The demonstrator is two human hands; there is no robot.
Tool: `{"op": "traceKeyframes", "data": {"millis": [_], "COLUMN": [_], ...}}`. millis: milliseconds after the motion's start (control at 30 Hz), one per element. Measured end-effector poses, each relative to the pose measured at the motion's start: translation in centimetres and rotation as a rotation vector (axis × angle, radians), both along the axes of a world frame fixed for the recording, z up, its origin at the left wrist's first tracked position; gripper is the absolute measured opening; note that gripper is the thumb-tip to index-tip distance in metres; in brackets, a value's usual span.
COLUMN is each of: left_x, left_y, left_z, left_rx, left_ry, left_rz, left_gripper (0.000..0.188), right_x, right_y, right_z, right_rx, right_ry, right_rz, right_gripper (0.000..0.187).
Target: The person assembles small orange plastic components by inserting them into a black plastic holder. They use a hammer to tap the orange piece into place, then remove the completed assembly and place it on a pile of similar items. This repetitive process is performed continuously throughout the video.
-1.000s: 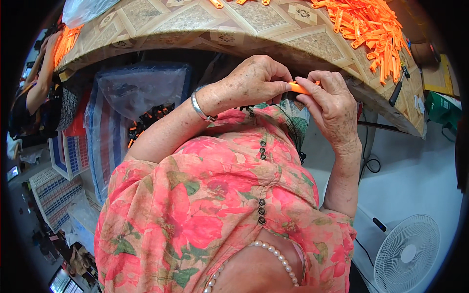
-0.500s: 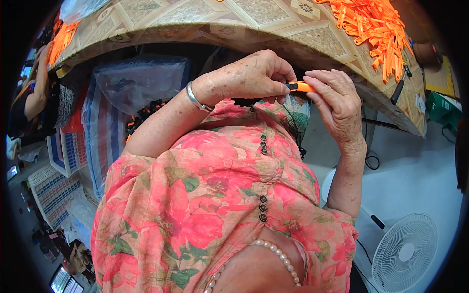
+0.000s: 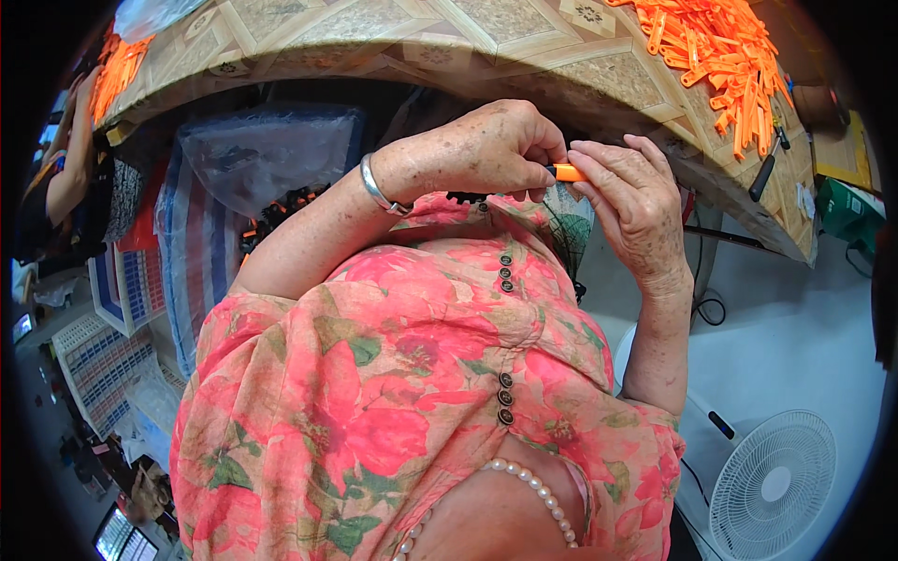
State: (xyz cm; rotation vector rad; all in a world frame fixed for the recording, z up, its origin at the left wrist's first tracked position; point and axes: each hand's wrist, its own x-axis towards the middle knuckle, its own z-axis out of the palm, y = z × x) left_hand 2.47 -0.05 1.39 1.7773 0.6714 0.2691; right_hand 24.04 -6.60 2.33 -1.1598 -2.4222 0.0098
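In front of my chest, close to the table edge, both hands meet at one small piece. My right hand [image 3: 634,201] is closed on an orange plastic handle [image 3: 570,173], with its short end showing between the fingers. My left hand [image 3: 500,150], wearing a silver bracelet, is closed in a pinch on a black part that meets the handle's left end. Below the left hand a black toothed edge [image 3: 464,197] peeks out. Whether it belongs to the pinched part cannot be made out, as my fingers cover most of it.
Loose orange handles [image 3: 716,70] lie heaped on the patterned table [image 3: 393,51], beside a black-handled tool [image 3: 763,176]. More orange pieces [image 3: 120,79] lie at far left, near another person's arm [image 3: 70,182]. A white fan [image 3: 774,483] stands at lower right.
My right hand has shifted slightly left toward my left hand. Less of the orange handle and the black part shows between them.
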Motion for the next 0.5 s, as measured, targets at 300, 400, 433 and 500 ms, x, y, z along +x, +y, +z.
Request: {"op": "traceKeyframes", "data": {"millis": [300, 400, 433, 500], "left_x": [0.27, 0.32, 0.34, 0.39], "left_y": [-0.71, -0.72, -0.74, -0.78], "left_z": [0.11, 0.17, 0.13, 0.15], "left_rx": [0.494, 0.577, 0.606, 0.654], "left_ry": [-0.019, -0.009, -0.023, -0.028], "left_rz": [0.075, 0.053, 0.044, 0.02], "left_gripper": [0.016, 0.015, 0.015, 0.015], "right_x": [-0.22, 0.09, 0.2, 0.33], "right_y": [-0.54, -0.55, -0.58, -0.66], "right_z": [-0.36, -0.43, -0.52, -0.44], "right_rx": [-0.04, -0.163, -0.201, -0.296], "right_ry": [0.084, 0.193, 0.226, 0.289], "right_rz": [-0.046, -0.069, -0.081, -0.081], "right_gripper": [0.031, 0.029, 0.028, 0.024]}}
